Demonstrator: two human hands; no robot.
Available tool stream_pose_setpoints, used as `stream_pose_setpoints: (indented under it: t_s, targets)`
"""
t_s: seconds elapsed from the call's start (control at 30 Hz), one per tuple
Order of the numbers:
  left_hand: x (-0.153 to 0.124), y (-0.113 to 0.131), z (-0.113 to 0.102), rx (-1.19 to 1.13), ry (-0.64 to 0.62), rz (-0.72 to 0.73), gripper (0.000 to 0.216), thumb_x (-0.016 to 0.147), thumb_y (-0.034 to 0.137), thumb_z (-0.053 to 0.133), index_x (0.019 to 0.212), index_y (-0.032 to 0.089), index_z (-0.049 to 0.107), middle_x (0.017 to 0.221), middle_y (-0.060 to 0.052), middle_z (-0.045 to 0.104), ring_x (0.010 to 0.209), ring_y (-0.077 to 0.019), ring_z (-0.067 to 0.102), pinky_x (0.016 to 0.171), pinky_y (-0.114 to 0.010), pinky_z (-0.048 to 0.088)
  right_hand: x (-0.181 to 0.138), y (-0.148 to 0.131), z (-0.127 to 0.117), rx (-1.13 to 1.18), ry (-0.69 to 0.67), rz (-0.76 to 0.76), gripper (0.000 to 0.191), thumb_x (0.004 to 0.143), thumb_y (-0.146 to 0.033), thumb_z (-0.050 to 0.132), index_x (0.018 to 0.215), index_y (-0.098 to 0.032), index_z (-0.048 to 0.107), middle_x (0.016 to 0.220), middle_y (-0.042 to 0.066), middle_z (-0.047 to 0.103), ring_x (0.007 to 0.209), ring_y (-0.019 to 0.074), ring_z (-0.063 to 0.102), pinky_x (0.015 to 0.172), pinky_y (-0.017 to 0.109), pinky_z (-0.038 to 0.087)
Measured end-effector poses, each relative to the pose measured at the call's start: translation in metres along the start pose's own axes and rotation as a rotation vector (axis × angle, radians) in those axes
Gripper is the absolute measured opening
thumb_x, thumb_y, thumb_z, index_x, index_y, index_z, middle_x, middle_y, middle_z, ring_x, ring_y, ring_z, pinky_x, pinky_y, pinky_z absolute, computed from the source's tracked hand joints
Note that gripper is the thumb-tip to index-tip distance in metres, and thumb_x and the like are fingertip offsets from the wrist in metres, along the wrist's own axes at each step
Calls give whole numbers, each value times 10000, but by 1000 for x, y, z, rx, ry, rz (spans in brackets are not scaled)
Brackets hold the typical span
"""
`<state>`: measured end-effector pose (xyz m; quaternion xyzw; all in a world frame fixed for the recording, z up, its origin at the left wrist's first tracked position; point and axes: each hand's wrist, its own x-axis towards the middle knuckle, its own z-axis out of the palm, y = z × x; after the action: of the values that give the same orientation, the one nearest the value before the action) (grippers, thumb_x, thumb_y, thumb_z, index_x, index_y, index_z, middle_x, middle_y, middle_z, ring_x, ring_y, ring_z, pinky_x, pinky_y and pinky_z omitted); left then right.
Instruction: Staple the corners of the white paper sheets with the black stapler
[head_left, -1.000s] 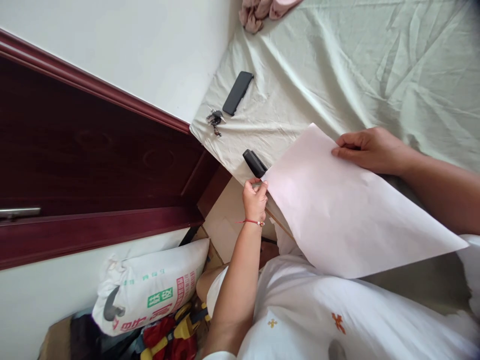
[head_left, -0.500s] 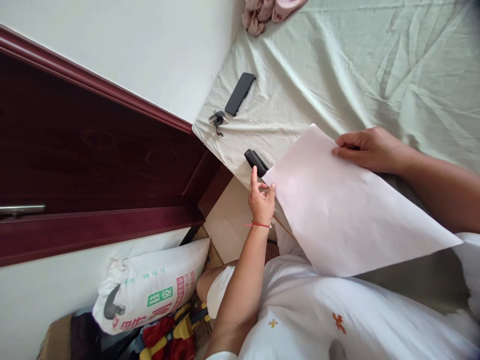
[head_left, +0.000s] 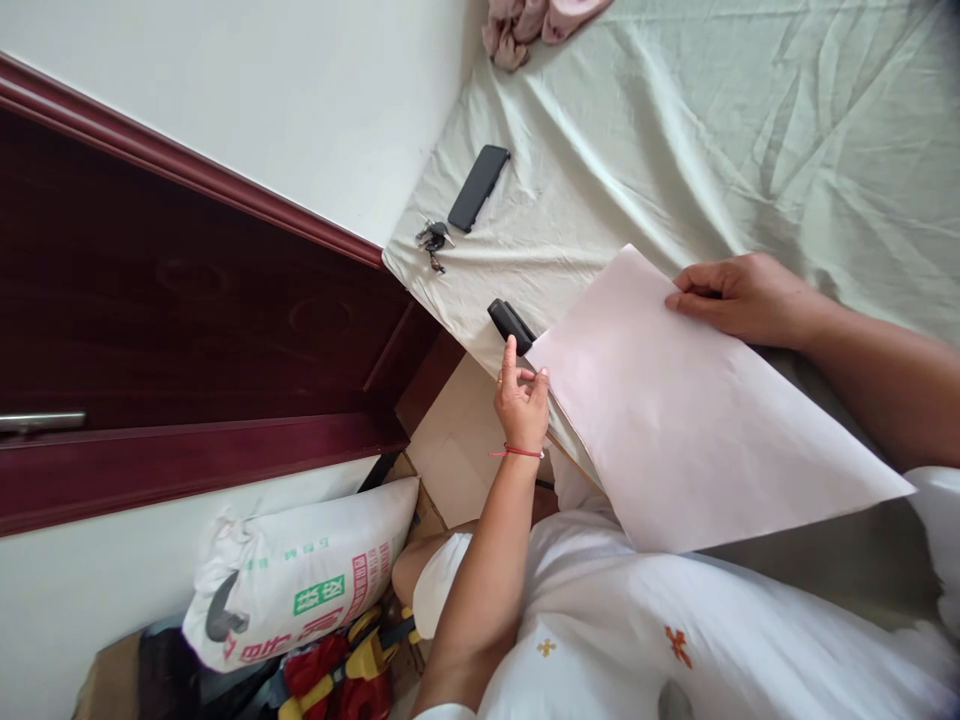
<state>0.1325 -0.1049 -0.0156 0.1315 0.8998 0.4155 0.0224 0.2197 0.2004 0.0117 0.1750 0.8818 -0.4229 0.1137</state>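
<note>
Pinching paper (head_left: pixel 720 430) with right hand (head_left: pixel 750 298), pointing left hand (head_left: pixel 523 408) at stapler (head_left: pixel 508 323) with unclear grip, possibly risking skewed paper from loose support.

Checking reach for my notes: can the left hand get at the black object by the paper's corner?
Probably yes: the left hand is close beside the black object, nothing visibly between.

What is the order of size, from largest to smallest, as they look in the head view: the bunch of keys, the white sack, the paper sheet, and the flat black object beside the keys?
1. Paper sheet
2. White sack
3. Flat black object
4. Bunch of keys
</note>
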Motion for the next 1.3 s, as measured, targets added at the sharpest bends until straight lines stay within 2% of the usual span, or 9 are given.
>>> stream_pose_setpoints:
  t_s: [0.27,0.57,0.8,0.87,0.97,1.03,1.1,1.17,1.3]
  targets:
    - [1,1,-2,154,69,71,561,910,224,520,1468,204,577,607,46,510,601,-159,407,725,-268,423,2,5,3,22,11,-43,463,904,-569,484,1021,-175,696,822,42,694,723,109,521,759,272,366]
    - [5,0,-8,278,6,39,617,831,142,517,1438,203,615,557,47,474,586,-167,309,694,-276,384,2,5,1,2,-4,-21,459,910,-591,476,987,-185,678,771,28,664,687,102,505,747,273,365]
    - [0,4,-14,307,-26,75,634,873,152,524,1503,227,533,559,53,507,553,-162,342,693,-279,397,3,8,2,8,-10,-65,463,932,-583,474,998,-171,674,787,33,653,697,95,499,745,263,369]
    - [-2,3,-13,235,-11,66,645,893,183,552,1532,237,485,574,59,518,558,-152,404,702,-271,413,3,12,3,21,-14,-88,488,930,-608,476,1008,-171,678,784,32,648,696,92,501,739,257,372]
    - [-6,-4,-11,-45,63,-26,656,897,277,629,1527,239,453,631,61,573,533,-122,477,629,-241,434,3,18,3,55,-19,-105,556,906,-681,476,983,-168,678,737,25,618,663,84,485,698,245,372]
    - [-9,-8,-11,-251,114,-132,520,890,376,665,1374,211,572,663,49,606,465,-91,474,512,-217,395,3,20,3,151,-54,-118,627,867,-754,494,978,-163,674,753,25,622,660,82,495,666,233,381]
    - [-12,-9,-11,-392,136,-214,363,883,480,671,1074,171,677,660,30,615,418,-66,465,440,-201,348,1,21,2,292,-109,-123,678,804,-801,557,974,-153,665,789,29,637,672,85,522,639,223,397]
    - [-15,-7,-12,-465,135,-252,400,866,553,684,849,153,673,641,11,616,421,-59,484,426,-192,340,-2,20,1,431,-146,-103,663,752,-771,654,956,-140,647,813,34,645,675,85,542,613,216,412]
    - [-18,1,-13,-531,64,-289,440,825,597,737,824,159,693,662,-6,642,464,-63,514,411,-179,312,-9,13,0,723,0,-25,528,736,-613,759,867,-135,577,693,7,572,555,53,477,508,200,367]
